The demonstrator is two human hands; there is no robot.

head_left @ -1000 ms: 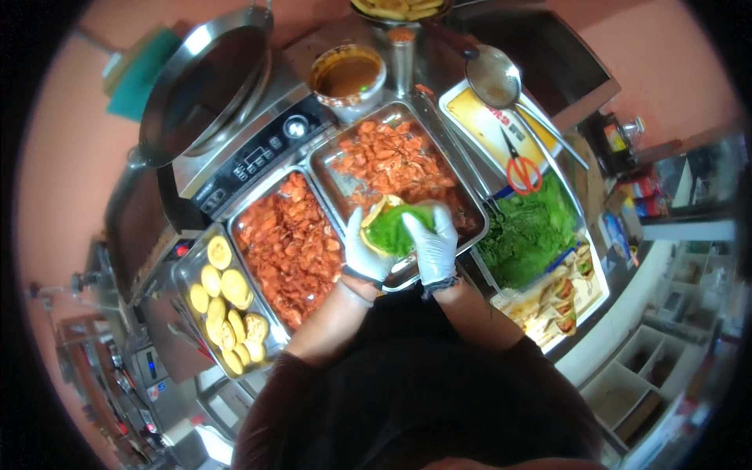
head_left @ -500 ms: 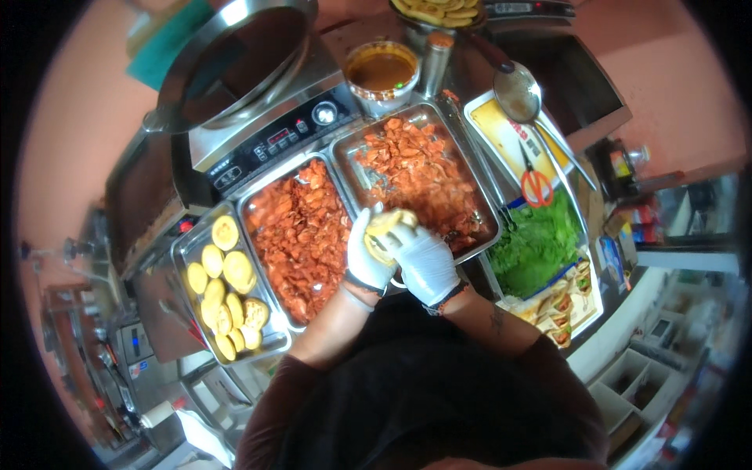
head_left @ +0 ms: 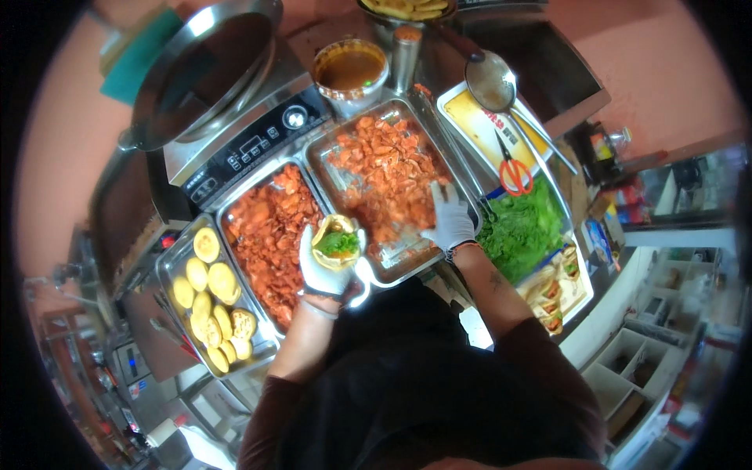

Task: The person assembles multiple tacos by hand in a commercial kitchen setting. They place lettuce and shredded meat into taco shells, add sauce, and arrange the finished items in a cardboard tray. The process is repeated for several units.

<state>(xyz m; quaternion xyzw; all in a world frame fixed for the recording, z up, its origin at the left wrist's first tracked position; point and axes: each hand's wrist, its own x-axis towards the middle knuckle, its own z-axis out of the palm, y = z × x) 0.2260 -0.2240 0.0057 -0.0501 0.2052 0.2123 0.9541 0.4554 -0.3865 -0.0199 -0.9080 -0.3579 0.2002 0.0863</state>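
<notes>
My gloved left hand is closed around a round split bun. Its opening faces up and shows chopped green leaves inside. The bun is in front of the two meat trays, near where they meet. My gloved right hand has its fingers spread over the right side of a metal tray, at the edge of reddish-brown sliced meat. I cannot tell whether the fingertips touch the meat. A second tray of reddish meat lies to the left, partly behind my left hand.
At far left, a metal tray holds several pale yellow buns. Behind stand an induction cooker, a large pan and a pot of brown sauce. To the right are chopped greens, red-handled scissors, a ladle and filled buns.
Both hands were together on the bun. Now my left hand alone holds it, with its green filling showing, and my right hand has moved right over the meat tray. The view has shifted slightly.
</notes>
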